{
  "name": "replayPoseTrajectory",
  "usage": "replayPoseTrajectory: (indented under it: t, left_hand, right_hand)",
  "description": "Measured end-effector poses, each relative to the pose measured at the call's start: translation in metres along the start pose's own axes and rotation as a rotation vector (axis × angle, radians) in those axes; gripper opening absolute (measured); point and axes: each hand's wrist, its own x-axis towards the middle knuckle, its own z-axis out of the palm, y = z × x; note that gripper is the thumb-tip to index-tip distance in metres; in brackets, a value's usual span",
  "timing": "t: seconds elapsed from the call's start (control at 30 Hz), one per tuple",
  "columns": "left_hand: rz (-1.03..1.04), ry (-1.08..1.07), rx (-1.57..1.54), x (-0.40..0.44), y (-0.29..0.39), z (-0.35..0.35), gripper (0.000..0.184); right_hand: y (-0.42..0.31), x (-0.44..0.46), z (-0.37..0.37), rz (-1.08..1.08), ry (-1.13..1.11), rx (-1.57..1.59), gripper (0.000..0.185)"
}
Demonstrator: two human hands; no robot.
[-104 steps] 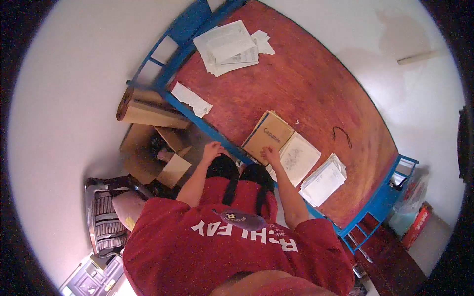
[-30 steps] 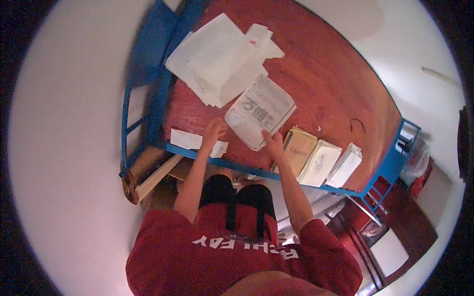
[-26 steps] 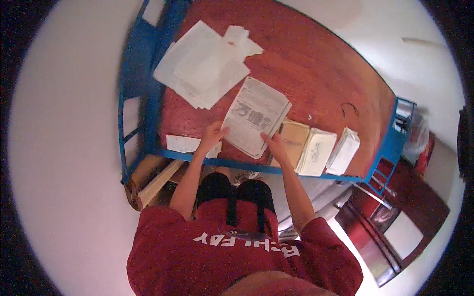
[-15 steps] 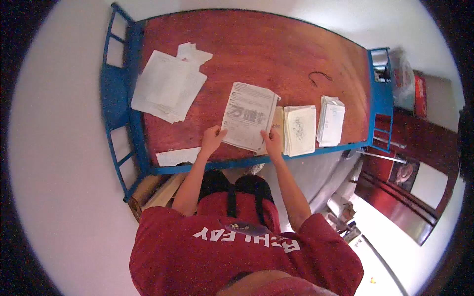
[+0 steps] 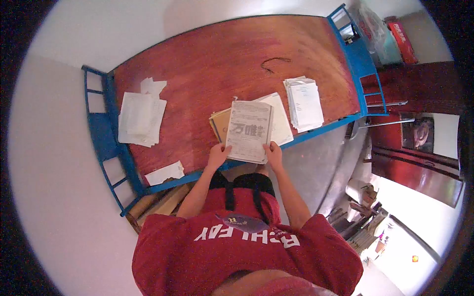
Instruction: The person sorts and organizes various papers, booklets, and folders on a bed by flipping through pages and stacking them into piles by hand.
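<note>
A thin stack of printed sheets is held upright between my two hands, over the front edge of the bed board. Its lower left edge is pinched by my left hand, thumb on top. My right hand grips the lower right edge the same way. Partly hidden behind the sheets lie a white paper stack and a tan cover or folder. Farther right is another pile of white papers.
The reddish board sits in a blue metal frame. Loose papers lie at the left, with a torn white sheet near the front edge. A dark cord rests toward the back. A dark red cabinet stands at the right.
My view has turned and shifted to the right. The held sheets now overlap the middle paper stack, where before they were left of it. Both hands keep their grip.
</note>
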Motion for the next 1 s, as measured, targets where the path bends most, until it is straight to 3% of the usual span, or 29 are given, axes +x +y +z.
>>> replayPoseTrajectory:
  t: [0.07,0.2,0.27,0.3,0.4,0.47,0.57,0.63,0.67,0.73,0.83,0.9,0.97,1.0]
  left_hand:
    - [-0.107,-0.041,0.03,-0.002,0.045,0.017,0.03]
    - [-0.021,0.024,-0.01,0.01,0.07,0.088,0.028]
    - [-0.068,0.14,-0.049,0.022,0.078,0.126,0.028]
    - [-0.067,0.127,-0.042,0.032,0.074,0.143,0.028]
    - [-0.046,0.068,-0.055,0.052,0.074,0.195,0.031]
    - [-0.141,0.074,-0.129,0.069,0.092,0.219,0.034]
    - [-0.076,0.11,-0.074,0.094,0.081,0.264,0.033]
    - [-0.047,0.12,-0.036,0.108,0.085,0.286,0.033]
    - [-0.01,0.137,-0.001,0.115,0.086,0.296,0.033]
    - [-0.049,0.127,-0.038,0.124,0.101,0.307,0.031]
    - [-0.022,0.03,-0.052,0.141,0.095,0.328,0.027]
    - [-0.447,-0.08,-0.298,0.143,0.118,0.331,0.028]
    - [-0.206,-0.198,0.02,0.165,0.029,0.354,0.031]
    - [-0.107,-0.203,0.2,0.15,0.067,0.34,0.033]
  right_hand:
    - [0.016,0.01,-0.028,-0.002,-0.01,-0.001,0.017]
    - [0.066,0.041,-0.07,-0.087,0.101,0.008,0.016]
    - [0.083,0.061,-0.091,-0.255,0.174,-0.046,0.014]
    - [0.095,0.071,-0.104,-0.151,0.084,-0.001,0.013]
    - [0.114,0.091,-0.144,-0.197,0.139,-0.051,0.013]
    - [0.125,0.113,-0.164,-0.09,0.078,-0.018,0.016]
    - [0.127,0.128,-0.185,-0.148,0.195,-0.106,0.016]
    - [0.136,0.15,-0.196,-0.323,0.336,-0.214,0.016]
    - [0.141,0.157,-0.201,-0.316,0.33,-0.216,0.016]
    - [0.121,0.169,-0.216,-0.145,0.302,0.133,0.017]
    - [0.124,0.195,-0.223,0.002,0.268,-0.128,0.017]
    - [0.125,0.206,-0.229,-0.016,0.172,-0.33,0.024]
    - [0.143,0.221,-0.218,0.019,0.247,-0.409,0.03]
    - [0.15,0.225,-0.212,0.063,0.318,-0.509,0.036]
